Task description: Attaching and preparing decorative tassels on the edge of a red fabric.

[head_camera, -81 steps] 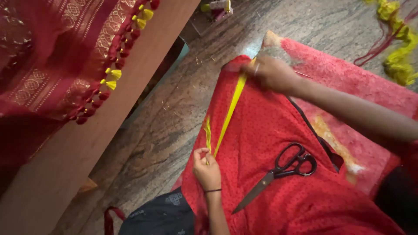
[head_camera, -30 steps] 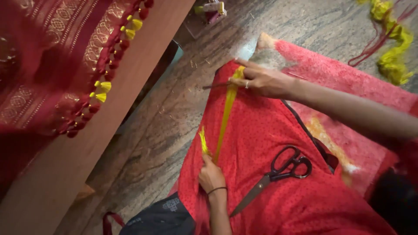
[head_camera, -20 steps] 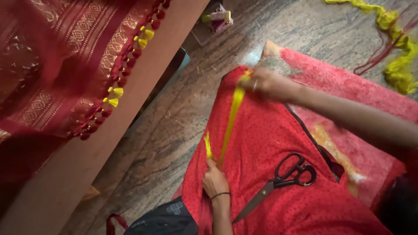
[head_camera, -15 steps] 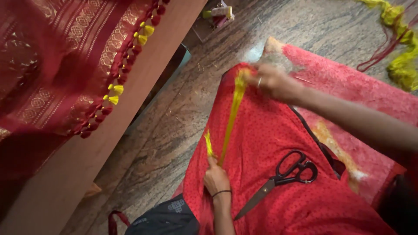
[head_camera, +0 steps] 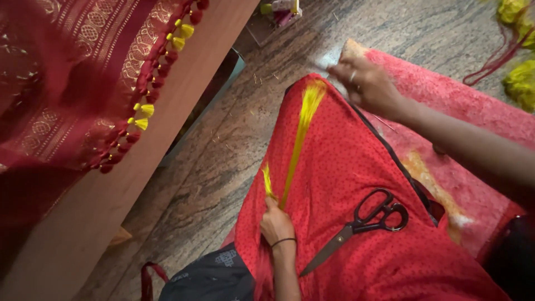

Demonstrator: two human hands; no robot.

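A red dotted cloth lies draped over my outstretched leg. A bundle of yellow threads runs along it. My left hand, with a thin black bangle at the wrist, pinches the near end of the bundle. The far end rests on the cloth near the knee. My right hand, wearing a ring, hovers just right of that far end, blurred, its fingers drawn together and off the threads. Black-handled scissors lie shut on the cloth to the right of my left hand.
A maroon saree with gold pattern and red and yellow tassels hangs over a wooden board at the left. A pink mat lies under my leg on the stone floor. Loose yellow threads sit top right, dark fabric at bottom.
My right hand has let go of the far end of the yellow threads and moved to the right. My left hand keeps its pinch on the near end.
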